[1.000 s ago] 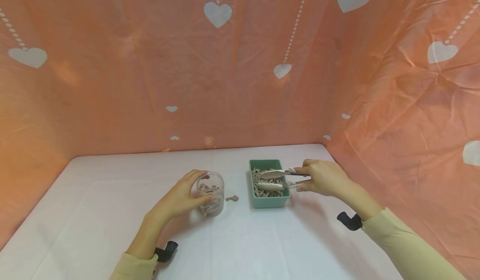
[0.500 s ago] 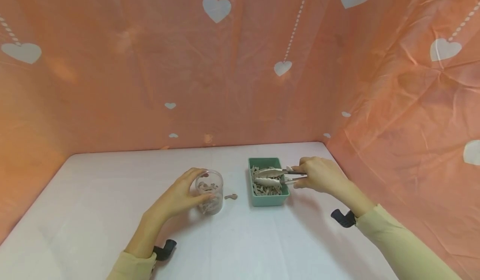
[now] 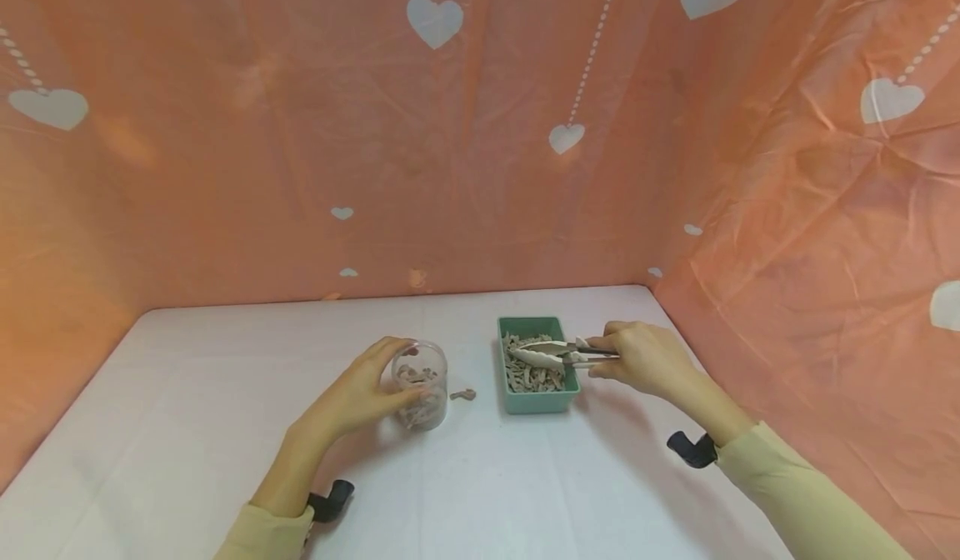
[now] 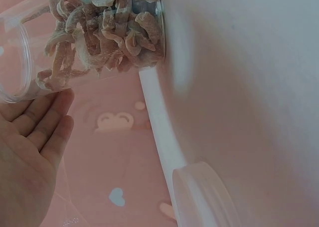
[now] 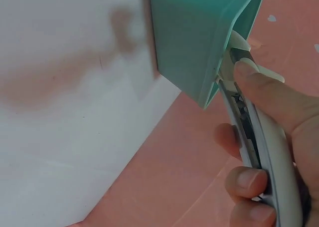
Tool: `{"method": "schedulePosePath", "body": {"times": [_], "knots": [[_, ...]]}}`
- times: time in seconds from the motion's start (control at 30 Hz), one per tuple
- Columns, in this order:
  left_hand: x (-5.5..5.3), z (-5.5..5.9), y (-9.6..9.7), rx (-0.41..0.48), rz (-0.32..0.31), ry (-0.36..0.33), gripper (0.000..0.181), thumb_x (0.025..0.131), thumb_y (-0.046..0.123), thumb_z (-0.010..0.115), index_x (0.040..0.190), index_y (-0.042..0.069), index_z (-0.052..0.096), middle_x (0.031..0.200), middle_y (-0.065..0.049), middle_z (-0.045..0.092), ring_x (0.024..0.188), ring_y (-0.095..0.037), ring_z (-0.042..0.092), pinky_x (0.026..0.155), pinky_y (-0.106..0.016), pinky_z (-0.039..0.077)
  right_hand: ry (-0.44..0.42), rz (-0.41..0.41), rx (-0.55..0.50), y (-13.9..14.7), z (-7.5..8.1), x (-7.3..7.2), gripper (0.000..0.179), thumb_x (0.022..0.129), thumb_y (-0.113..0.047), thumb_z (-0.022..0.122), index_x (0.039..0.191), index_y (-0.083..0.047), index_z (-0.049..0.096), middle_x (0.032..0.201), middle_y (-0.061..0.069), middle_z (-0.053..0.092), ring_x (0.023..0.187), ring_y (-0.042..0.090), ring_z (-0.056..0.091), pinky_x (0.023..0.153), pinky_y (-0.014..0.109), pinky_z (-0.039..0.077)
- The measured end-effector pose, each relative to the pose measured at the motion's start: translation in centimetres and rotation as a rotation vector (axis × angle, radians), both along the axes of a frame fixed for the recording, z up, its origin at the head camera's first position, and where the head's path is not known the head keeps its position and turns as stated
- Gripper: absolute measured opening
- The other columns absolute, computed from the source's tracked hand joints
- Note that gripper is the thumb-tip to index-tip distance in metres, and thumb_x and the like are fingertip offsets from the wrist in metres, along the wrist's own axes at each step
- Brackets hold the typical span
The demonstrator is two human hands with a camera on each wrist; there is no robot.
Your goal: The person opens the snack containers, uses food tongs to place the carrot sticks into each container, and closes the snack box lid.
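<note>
My left hand (image 3: pixel 365 387) holds a clear plastic jar (image 3: pixel 439 402), thumb on the near side and fingers round the far side. Brownish dried strips (image 4: pixel 94 37) fill its lower part, and its top is uncovered. In my right hand (image 3: pixel 647 358) is a pair of tongs (image 3: pixel 542 358) with pale scoop-shaped ends, squeezed nearly together. Those ends lie over the grey-brown strips (image 3: pixel 534 379) in a green rectangular box (image 3: pixel 538 403). In the right wrist view, thumb and fingers wrap the tongs' handles (image 5: pixel 269 147); the box wall hides the tong ends.
One loose strip (image 3: pixel 463 394) lies on the white table (image 3: pixel 480 485) between jar and box. A translucent round lid-like piece (image 4: pixel 204 197) shows low in the left wrist view. Orange cloth (image 3: pixel 480 168) with hearts stands behind and beside the table.
The two arms of the tongs have come together over the strips, squeezed by my right hand. My left hand and the jar stay in place.
</note>
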State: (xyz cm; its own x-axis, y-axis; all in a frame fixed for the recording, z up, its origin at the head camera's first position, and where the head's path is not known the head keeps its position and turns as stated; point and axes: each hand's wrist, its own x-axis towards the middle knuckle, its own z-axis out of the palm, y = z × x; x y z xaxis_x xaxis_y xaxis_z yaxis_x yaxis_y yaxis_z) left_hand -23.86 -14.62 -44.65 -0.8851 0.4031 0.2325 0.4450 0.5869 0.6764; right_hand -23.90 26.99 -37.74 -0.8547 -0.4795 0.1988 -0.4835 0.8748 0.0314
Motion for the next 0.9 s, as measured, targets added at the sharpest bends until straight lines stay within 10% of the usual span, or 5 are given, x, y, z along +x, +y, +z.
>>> {"method": "schedulePosePath", "body": {"times": [0.9], "knots": [[0.1, 0.0, 0.1, 0.009, 0.003, -0.005, 0.077, 0.088, 0.042, 0.084, 0.148, 0.005, 0.052, 0.142, -0.012, 0.058, 0.138, -0.038, 0.051, 0.115, -0.061, 0.04, 0.138, -0.067, -0.147, 1.2, 0.4, 1.3, 0.045, 0.08, -0.036, 0.089, 0.119, -0.017, 0.08, 0.093, -0.007, 0.069, 0.065, 0.012, 0.057, 0.049, 0.034, 0.044]]}}
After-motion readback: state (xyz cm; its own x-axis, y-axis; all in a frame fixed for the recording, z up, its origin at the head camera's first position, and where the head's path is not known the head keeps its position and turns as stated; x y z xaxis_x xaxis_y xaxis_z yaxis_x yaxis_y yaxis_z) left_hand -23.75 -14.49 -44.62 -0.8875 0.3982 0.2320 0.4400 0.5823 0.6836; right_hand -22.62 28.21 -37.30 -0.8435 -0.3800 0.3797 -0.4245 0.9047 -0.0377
